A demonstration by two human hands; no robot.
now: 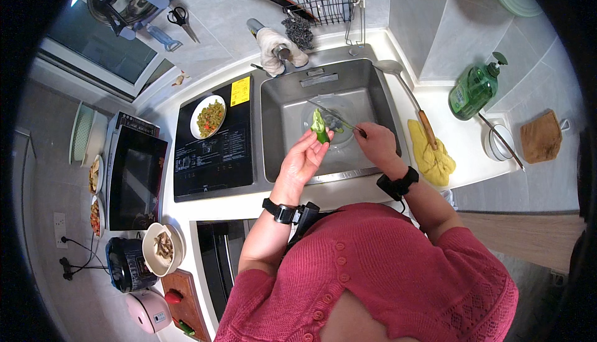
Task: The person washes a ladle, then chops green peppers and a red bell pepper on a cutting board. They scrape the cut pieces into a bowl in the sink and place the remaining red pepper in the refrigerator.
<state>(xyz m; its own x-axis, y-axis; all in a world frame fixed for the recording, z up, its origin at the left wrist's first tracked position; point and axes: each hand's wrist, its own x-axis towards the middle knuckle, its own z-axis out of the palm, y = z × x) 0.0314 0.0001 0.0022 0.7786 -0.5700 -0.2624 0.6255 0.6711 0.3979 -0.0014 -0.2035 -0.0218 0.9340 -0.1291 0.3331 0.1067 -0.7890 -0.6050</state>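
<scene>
Over the steel sink [285, 122], my left hand [305, 155] holds a green pepper [320, 129] between thumb and fingers, its pale, cut-looking upper part pointing up. My right hand [378, 147] grips the dark handle of a small knife [336, 117], whose narrow blade slants left, close to the pepper. Below the hands, a clear bowl [347, 139] sits in the sink with greenish bits about it; what exactly it holds is hard to tell.
Left of the sink, a plate of chopped green food [211, 118] rests on a black cooktop [214, 164]. At right lie a ladle [410, 92], a yellow cloth [426, 157] and a green soap bottle [472, 91]. A cutting board [189, 290] with peppers is at lower left.
</scene>
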